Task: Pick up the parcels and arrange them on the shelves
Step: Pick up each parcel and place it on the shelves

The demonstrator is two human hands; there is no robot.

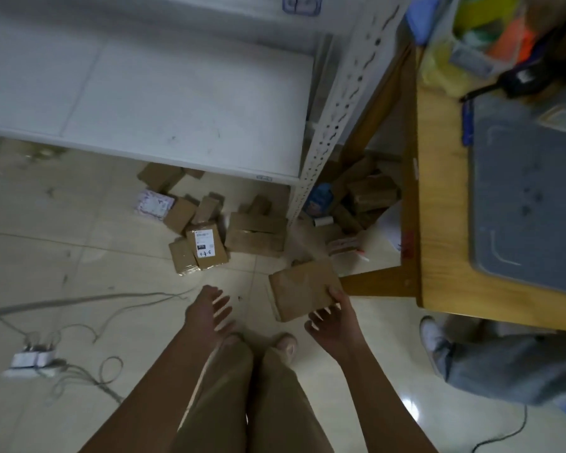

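Observation:
A brown cardboard parcel hangs above the floor, held at its lower right corner by my right hand, thumb on top and fingers underneath. My left hand hovers to the left of it with fingers spread, holding nothing. Several more brown parcels lie heaped on the tiled floor under the white metal shelf, one bearing a white label. The shelf board in view is bare.
A wooden table with a grey mat and bags stands at the right, more boxes beneath it. Another person's leg and shoe are lower right. Cables and a power strip lie on the floor at left.

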